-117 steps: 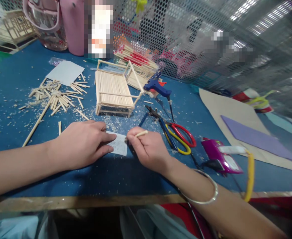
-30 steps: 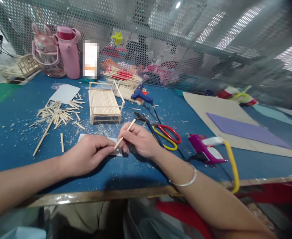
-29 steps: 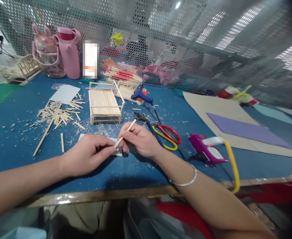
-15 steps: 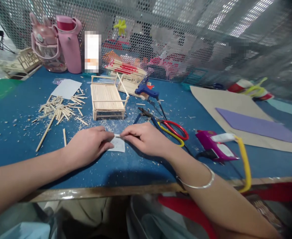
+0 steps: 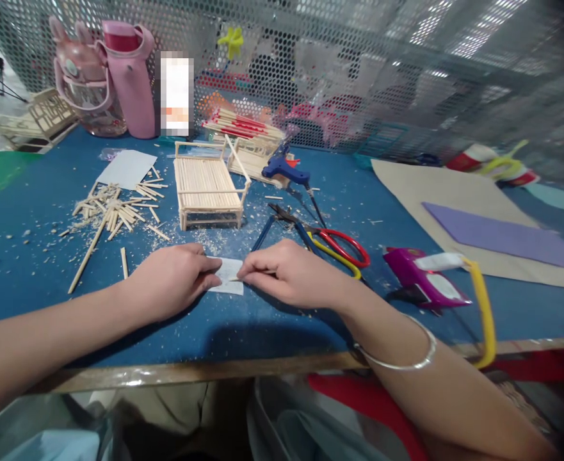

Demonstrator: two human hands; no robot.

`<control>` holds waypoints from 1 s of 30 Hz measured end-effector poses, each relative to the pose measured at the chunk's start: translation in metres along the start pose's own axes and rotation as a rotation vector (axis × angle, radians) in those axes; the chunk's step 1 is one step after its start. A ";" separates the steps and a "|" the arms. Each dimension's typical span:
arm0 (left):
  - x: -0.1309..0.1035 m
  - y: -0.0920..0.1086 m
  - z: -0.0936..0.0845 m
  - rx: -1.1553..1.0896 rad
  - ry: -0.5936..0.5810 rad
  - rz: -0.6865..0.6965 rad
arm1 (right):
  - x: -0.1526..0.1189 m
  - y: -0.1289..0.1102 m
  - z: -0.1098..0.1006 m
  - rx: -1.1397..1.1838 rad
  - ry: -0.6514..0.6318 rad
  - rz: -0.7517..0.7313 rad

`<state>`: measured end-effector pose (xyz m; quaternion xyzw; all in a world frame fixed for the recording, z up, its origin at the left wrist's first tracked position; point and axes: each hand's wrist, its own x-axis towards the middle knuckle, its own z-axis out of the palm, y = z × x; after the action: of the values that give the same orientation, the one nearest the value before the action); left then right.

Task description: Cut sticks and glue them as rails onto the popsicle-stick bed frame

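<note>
A small white sheet (image 5: pixel 231 267), perhaps paper or sandpaper, lies flat on the blue table between my hands. My left hand (image 5: pixel 173 278) presses its left edge, thumb and forefinger curled against it. Pinched in my right hand (image 5: pixel 286 272) is a thin wooden stick (image 5: pixel 235 279), whose pale tip shows over the sheet; the fingers hide the rest. Just beyond the hands stands a miniature bed-like frame (image 5: pixel 207 186) built of wooden sticks. Blue-handled pliers (image 5: pixel 286 218) lie past my right hand, close to red-and-yellow-handled scissors (image 5: pixel 344 246).
Cut sticks (image 5: pixel 113 211) and sawdust spread at left by a white card (image 5: pixel 128 169). A blue glue gun (image 5: pixel 284 168) sits behind the frame. On the right are a purple device (image 5: pixel 426 278) and a purple sheet (image 5: pixel 502 237). Pink bottles (image 5: pixel 130 89) stand at the back.
My right hand has shifted slightly right and toward me, and the stick tip is lower on the sheet. My left hand stays nearly still. The view has tilted slightly.
</note>
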<state>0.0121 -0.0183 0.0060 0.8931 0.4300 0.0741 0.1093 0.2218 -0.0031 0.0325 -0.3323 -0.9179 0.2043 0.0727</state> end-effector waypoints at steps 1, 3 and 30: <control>0.000 0.000 0.000 -0.003 0.001 -0.001 | 0.001 0.000 0.000 -0.023 -0.003 0.042; 0.000 0.000 0.000 -0.004 -0.002 -0.008 | 0.003 -0.001 -0.001 -0.127 0.009 0.147; 0.000 -0.001 0.001 -0.038 0.027 -0.049 | 0.003 0.002 0.002 0.207 0.416 -0.032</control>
<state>0.0113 -0.0177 0.0044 0.8790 0.4517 0.0915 0.1224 0.2208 -0.0004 0.0299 -0.3433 -0.8625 0.2232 0.2974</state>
